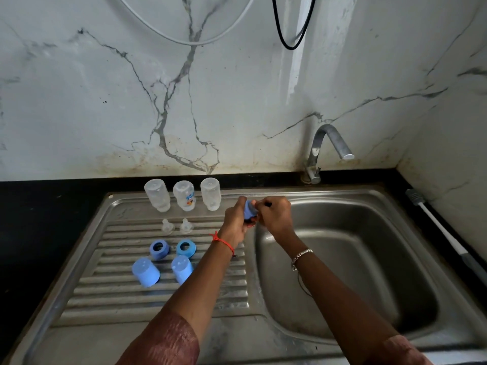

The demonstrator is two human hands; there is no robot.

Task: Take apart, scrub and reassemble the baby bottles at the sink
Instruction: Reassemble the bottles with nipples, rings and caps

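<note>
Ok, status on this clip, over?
Left hand and right hand both grip blue bottle top. Three bottles upended on drainboard. Nothing blocking.

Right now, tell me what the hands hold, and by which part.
The left hand grips a blue bottle part round its side; the right hand pinches a thin dark item, its held part hidden.

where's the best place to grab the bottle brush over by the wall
Grip the bottle brush by its white handle, mid-length, from above on the sink side: it lies flat, the wall close on its right, bristles at the far end.
</note>
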